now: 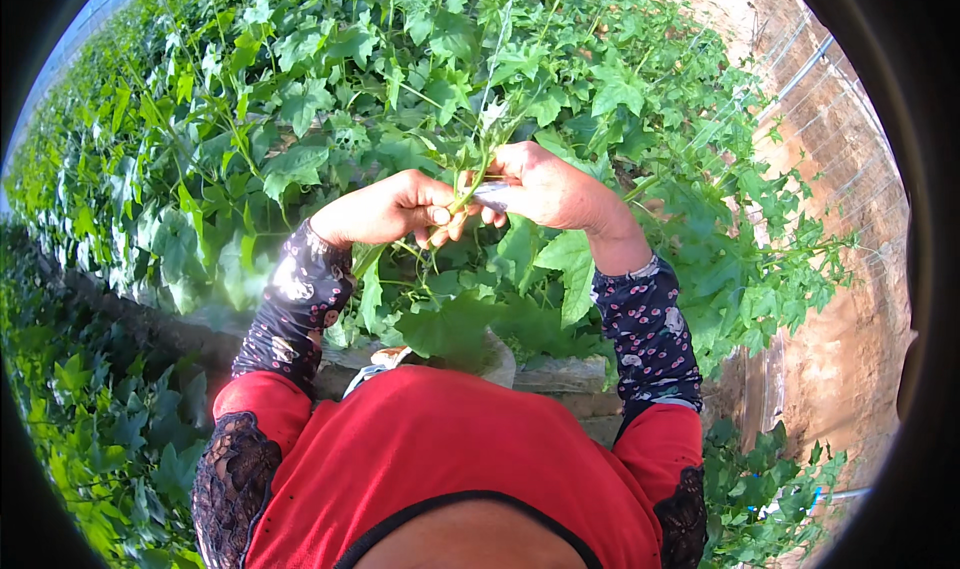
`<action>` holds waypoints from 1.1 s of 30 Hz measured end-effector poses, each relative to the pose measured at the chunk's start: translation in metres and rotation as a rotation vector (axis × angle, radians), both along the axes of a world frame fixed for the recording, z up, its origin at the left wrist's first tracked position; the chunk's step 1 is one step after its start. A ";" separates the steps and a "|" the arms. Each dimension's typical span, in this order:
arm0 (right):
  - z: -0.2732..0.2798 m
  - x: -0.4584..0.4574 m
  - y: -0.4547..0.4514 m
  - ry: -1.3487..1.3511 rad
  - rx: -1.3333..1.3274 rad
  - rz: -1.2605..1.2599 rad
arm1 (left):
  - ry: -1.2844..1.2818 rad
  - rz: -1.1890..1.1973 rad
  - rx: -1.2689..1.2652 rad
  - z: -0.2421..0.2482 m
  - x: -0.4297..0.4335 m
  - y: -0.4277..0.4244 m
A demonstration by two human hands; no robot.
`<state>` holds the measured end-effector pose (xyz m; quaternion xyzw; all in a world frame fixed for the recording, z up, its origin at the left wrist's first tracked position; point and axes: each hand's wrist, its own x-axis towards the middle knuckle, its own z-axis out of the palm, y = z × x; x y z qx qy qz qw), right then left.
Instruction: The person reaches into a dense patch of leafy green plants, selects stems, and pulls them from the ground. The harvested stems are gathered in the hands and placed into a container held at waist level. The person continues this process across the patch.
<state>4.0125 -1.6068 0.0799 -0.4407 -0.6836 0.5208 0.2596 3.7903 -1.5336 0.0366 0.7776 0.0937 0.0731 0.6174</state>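
Observation:
My left hand (397, 207) pinches a green vine stem (469, 194) between thumb and fingers, in front of my chest. On the stem's right side, my right hand (544, 186) has curled fingers and holds a small, shiny, silvery thing (495, 192), whose kind I cannot tell. The fingertips of both hands nearly meet at the stem. A leafy shoot tip (493, 123) rises just above them, beside a thin pale string (501, 36) that runs upward. Lobed leaves surround both hands.
Dense climbing vines (300, 104) fill the space ahead and to the left. More low foliage (82, 419) grows at the lower left. Bare brown soil (840, 329) and a metal pipe (806, 66) are on the right. A pale plank-like edge (562, 374) lies below the leaves.

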 end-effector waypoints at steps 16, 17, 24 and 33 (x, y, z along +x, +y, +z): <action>0.008 0.002 -0.026 -0.212 0.423 0.104 | 0.141 -0.008 -0.027 0.006 -0.003 -0.007; 0.011 0.001 -0.029 -0.100 0.414 0.126 | 0.149 0.000 -0.008 0.008 -0.004 -0.008; 0.004 -0.013 -0.035 -0.211 0.391 -0.201 | 0.018 0.160 -0.007 0.012 0.006 -0.008; -0.029 -0.022 -0.013 0.456 0.582 -0.852 | -0.371 0.652 -0.223 -0.058 -0.008 0.010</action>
